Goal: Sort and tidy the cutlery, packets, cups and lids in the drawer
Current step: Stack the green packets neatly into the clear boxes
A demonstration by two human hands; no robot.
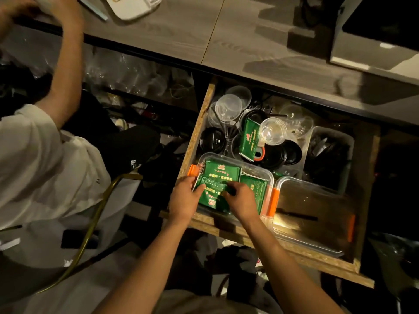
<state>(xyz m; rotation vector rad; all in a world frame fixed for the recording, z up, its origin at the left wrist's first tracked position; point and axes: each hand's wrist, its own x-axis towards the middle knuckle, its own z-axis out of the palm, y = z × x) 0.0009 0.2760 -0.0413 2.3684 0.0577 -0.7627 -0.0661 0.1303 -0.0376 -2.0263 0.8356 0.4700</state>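
The wooden drawer (197, 132) stands pulled out below the counter. At its front left sits a clear box with orange clips (269, 175) that holds several green packets. My left hand (184, 198) and my right hand (241, 200) both grip one green packet (212, 191) over this box. Another green packet (249, 138) lies on the black lids (212, 140) further back. A clear cup (272, 131) and clear lids (229, 107) lie at the back. A second clear box (317, 214) at the front right holds one black utensil (297, 215).
A clear tub (331, 152) with dark wrapped cutlery fills the drawer's right side. Another person in a white shirt (45, 166) stands at the left, with an arm raised to the counter (181, 35). A grey appliance (374, 41) stands at the counter's right.
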